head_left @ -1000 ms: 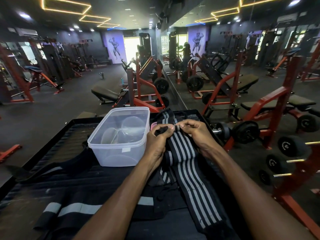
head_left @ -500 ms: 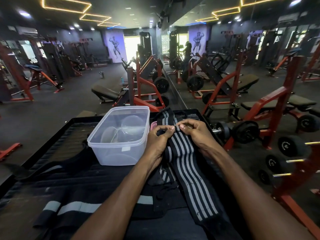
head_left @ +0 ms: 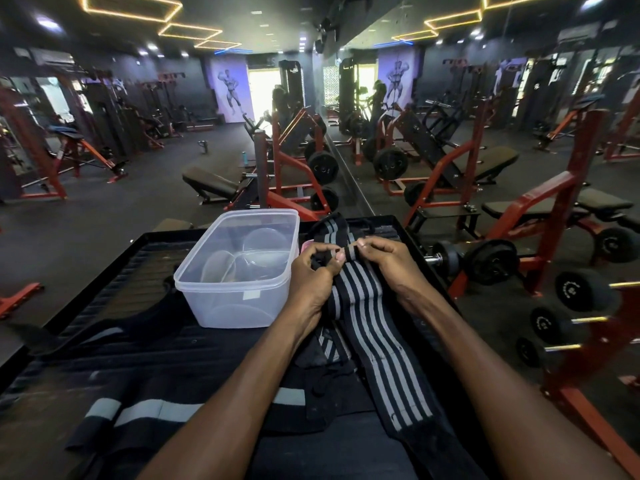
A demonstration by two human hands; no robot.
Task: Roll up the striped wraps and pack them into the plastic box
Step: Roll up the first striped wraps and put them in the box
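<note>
Striped wraps sprawl over your dark ribbed desk (head_left: pixel 104 299), whose near edge is cut off. One long black-and-grey elastic wrap (head_left: pixel 377 344) runs from 5 o'clock up to your hands; another (head_left: pixel 145 410) lies flat at 7 o'clock. At 11 o'clock, the translucent plastic box (head_left: pixel 239 271) stands lidless. Your left hand (head_left: pixel 311 275) and right hand (head_left: pixel 388 261) each pinch the wrap's rolled far end, mostly hidden under your fingers.

A black wrap (head_left: pixel 377 344) with grey stripes lies stretched lengthwise, its far end rolled. Just left stands the clear box (head_left: pixel 239 292), open.
</note>
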